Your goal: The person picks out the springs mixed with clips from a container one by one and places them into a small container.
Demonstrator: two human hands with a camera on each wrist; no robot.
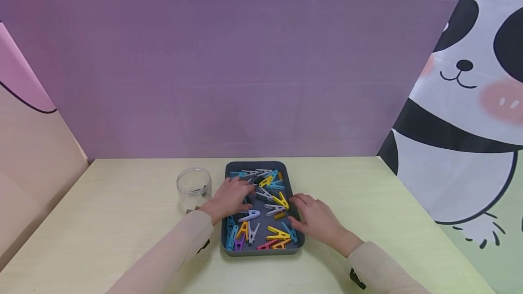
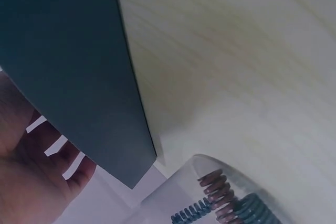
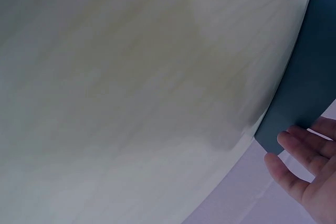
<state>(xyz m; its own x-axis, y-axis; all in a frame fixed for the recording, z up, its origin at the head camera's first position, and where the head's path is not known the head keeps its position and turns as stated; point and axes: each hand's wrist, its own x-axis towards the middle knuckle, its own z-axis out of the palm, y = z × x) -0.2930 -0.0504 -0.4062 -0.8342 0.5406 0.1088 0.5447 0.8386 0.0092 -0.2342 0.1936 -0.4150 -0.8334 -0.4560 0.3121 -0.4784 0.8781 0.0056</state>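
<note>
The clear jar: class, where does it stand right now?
In the head view, the jar stands on the table, just left of the tray, beside the left hand.

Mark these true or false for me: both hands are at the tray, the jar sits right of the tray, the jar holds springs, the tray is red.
1. Both the left hand and right hand are at the tray: true.
2. The jar sits right of the tray: false, it stands to its left.
3. The jar holds springs: true.
4. The tray is red: false, it is dark grey-blue and holds coloured clothespins.
</note>
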